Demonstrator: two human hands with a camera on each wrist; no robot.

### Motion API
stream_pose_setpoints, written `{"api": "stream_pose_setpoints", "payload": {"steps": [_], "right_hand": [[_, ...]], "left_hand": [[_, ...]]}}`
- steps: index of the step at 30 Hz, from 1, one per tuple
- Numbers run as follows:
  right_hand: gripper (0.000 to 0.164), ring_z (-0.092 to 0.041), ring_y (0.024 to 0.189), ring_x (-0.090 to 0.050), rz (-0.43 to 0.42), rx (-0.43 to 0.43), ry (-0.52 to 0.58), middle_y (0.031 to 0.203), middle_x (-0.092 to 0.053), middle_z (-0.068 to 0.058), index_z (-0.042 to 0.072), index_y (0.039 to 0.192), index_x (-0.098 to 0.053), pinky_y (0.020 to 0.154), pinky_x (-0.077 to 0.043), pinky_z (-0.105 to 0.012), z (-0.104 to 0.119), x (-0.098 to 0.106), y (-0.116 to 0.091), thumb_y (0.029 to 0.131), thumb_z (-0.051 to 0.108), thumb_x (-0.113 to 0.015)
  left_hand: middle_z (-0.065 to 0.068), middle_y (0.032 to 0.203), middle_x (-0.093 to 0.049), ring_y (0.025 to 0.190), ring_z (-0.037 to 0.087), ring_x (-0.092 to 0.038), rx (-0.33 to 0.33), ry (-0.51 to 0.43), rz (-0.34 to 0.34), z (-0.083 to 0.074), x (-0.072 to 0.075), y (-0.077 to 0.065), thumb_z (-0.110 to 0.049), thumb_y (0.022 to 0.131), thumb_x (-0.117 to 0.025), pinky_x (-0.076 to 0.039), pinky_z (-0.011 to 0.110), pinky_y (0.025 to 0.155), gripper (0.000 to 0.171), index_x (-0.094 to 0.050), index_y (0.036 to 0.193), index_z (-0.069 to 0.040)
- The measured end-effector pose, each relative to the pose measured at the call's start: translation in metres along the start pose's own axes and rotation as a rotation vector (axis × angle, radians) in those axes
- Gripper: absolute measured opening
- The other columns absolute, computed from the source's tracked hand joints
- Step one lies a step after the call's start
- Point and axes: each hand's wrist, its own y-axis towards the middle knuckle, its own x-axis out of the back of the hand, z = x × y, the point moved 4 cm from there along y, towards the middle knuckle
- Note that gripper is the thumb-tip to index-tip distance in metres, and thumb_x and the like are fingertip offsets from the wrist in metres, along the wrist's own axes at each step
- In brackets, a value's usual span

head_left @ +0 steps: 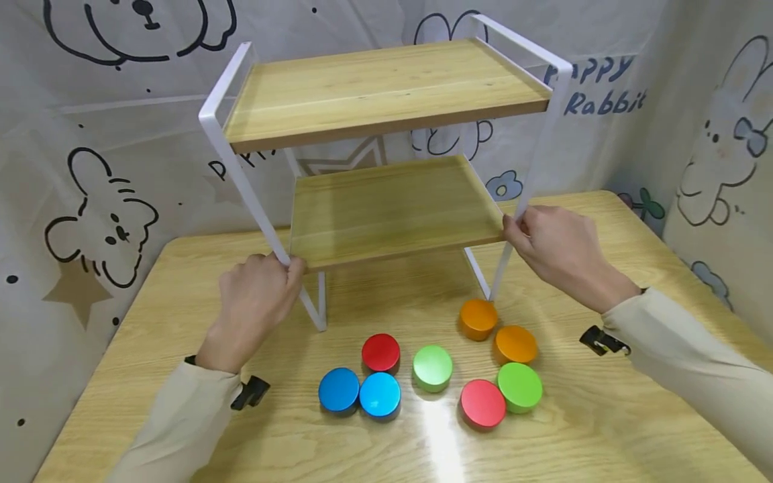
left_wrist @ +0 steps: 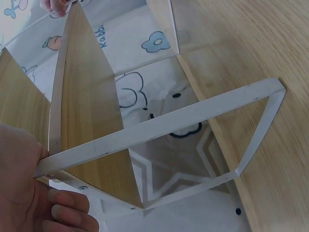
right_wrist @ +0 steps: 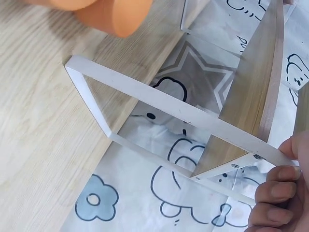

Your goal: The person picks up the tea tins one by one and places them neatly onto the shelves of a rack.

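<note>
Plainly, the left hand (head_left: pixel 256 302) and right hand (head_left: pixel 558 248) grip flat white bars (head_left: pixel 244 189) of a straight-edged, wood-grained shelf (head_left: pixel 386 87) with open space beneath.

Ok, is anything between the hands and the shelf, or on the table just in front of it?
Nothing visible between them: left hand and right hand grip the shelf frame. In front, however, eight round discs sit on the table, an orange disc nearest its right foot.

Blue "Happy Rabbit" lettering (head_left: pixel 604 102) on wall sheet (head_left: pixel 163 194), "H" partly covered; black word (head_left: pixel 217 170) farther left, partly hidden, unreadable.
</note>
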Motion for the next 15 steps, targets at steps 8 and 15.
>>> {"api": "stream_pose_setpoints", "payload": {"steps": [8, 15], "right_hand": [[0.045, -0.017, 0.042, -0.037, -0.005, 0.001, -0.012, 0.051, -0.035, 0.002, 0.014, 0.057, -0.046, 0.038, -0.027, -0.032, -0.006, 0.006, -0.012, 0.099, 0.029, -0.042], [0.047, -0.017, 0.042, -0.034, -0.020, 0.013, -0.021, 0.051, -0.032, 0.001, 0.016, 0.053, -0.039, 0.038, -0.024, -0.031, -0.006, 0.013, -0.022, 0.098, 0.030, -0.043]], "left_hand": [[0.012, 0.063, -0.050, 0.056, 0.030, -0.052, 0.009, -0.016, -0.001, -0.006, -0.003, 0.004, -0.035, 0.095, -0.024, -0.036, 0.042, 0.043, 0.045, -0.048, 0.065, -0.012], [0.012, 0.063, -0.046, 0.056, 0.032, -0.046, -0.031, 0.042, -0.073, -0.009, -0.002, 0.004, -0.036, 0.092, -0.027, -0.034, 0.042, 0.048, 0.042, -0.044, 0.064, -0.010]]}}
